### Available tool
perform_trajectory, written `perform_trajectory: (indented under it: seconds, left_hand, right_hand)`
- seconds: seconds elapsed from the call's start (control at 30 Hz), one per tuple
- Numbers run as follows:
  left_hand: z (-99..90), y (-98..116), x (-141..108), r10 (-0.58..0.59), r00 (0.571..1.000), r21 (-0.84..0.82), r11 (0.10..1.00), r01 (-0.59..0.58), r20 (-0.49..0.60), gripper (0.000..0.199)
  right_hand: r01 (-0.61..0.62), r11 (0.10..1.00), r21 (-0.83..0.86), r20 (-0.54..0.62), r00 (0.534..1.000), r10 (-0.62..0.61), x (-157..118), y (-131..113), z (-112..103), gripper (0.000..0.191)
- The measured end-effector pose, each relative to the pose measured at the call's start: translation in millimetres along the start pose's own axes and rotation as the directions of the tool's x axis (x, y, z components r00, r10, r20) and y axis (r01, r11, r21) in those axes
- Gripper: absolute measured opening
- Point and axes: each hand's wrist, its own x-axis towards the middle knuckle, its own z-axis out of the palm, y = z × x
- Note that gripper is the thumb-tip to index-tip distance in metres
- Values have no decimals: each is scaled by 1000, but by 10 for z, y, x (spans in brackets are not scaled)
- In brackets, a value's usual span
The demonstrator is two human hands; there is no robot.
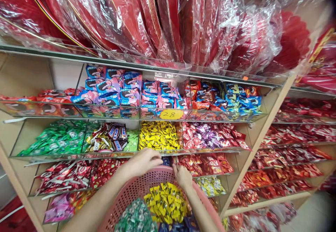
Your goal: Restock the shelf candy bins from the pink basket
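A pink perforated plastic basket [123,193] sits below me against the shelves. It holds yellow-wrapped candies [168,202], green-wrapped candies [136,216] and dark blue packets [190,224]. My right hand [183,176] grips the basket's far rim, thumb up at the edge. My left hand [147,161] is above the rim, just in front of the glass shelf edge and below the compartment of yellow candies [159,134]. Its fingers are curled together and point right; whatever they hold is hidden. Dark blue packets [166,161] show between the two hands on the lower shelf.
Glass-fronted compartments hold green candies [59,137], Snickers bars [117,134], purple and red candies [210,135] and blue-pink cookie packs [112,88]. A yellow price tag [172,114] reads 28. Plastic-wrapped red items [168,18] stand on top. More shelves [291,151] stand right.
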Motion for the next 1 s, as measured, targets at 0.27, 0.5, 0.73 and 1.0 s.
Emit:
perform_trajectory:
  seconds: [0.27, 0.5, 0.73, 1.0]
  left_hand:
    - [-454, -166, 719, 73, 925, 385, 919, 82, -373, 19]
    - [-390, -308, 1007, -33, 948, 513, 834, 200, -317, 19]
    - [-422, -338, 1059, -108, 955, 496, 835, 237, -275, 22]
    - [-400, -336, 1073, -43, 948, 490, 848, 202, -316, 27]
  right_hand:
    - [-8, 1000, 8, -2, 1000, 8, -46, -48, -14, 53]
    - [-18, 1000, -14, -7, 1000, 18, -96, -30, -55, 53]
    - [-33, 999, 33, -18, 999, 34, -138, 3, -84, 52]
    - [-47, 998, 39, 0, 999, 47, -179, -74, -123, 55]
